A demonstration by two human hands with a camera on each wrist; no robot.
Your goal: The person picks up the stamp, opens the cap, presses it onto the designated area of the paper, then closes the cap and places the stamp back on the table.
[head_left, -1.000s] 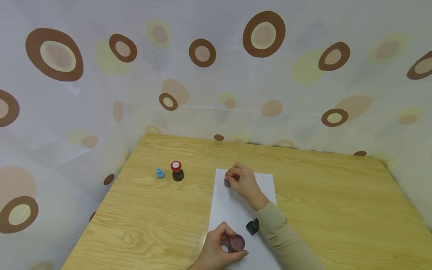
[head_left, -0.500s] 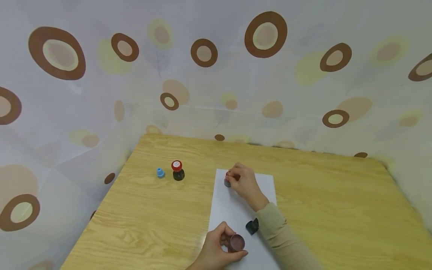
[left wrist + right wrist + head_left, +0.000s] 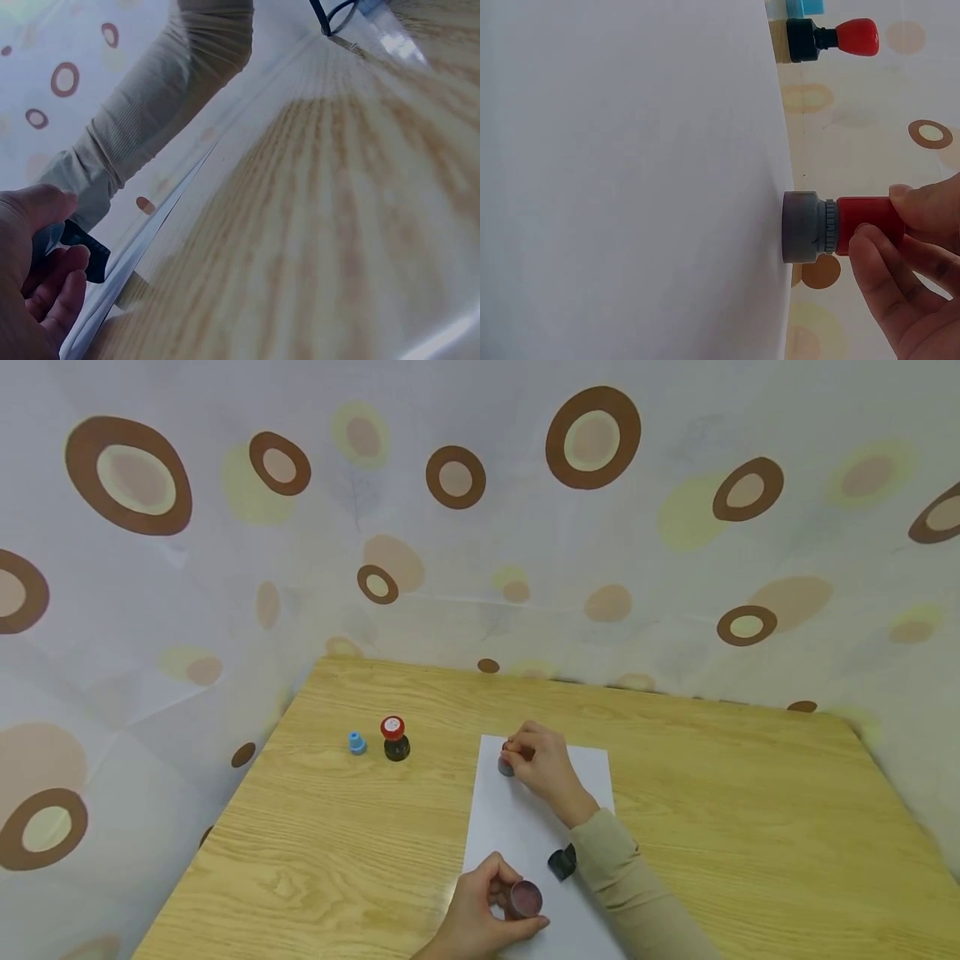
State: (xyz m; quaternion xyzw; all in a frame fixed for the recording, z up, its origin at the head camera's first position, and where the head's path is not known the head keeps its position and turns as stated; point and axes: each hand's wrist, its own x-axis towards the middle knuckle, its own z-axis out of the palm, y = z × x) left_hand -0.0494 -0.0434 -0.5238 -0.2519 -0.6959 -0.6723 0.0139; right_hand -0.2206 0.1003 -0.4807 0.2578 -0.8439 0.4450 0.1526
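Note:
My right hand (image 3: 546,767) pinches the red handle of a stamp (image 3: 801,227) between thumb and fingers. The stamp's round grey base stands against the sheet of white paper (image 3: 513,827), near its far left corner. At the near part of the sheet, my left hand (image 3: 476,914) holds a round grey cap (image 3: 527,899) by its sides, its dull reddish inside facing up. Between the two hands a small black piece (image 3: 560,863) lies on the paper, partly behind the right sleeve. Fingers hide much of the left hand's cap in the left wrist view.
Left of the paper, a stamp with a red knob and black base (image 3: 394,740) stands on the wooden table (image 3: 360,860). Beside it is a small light blue piece (image 3: 356,743). A patterned curtain (image 3: 465,552) hangs behind the table's far edge.

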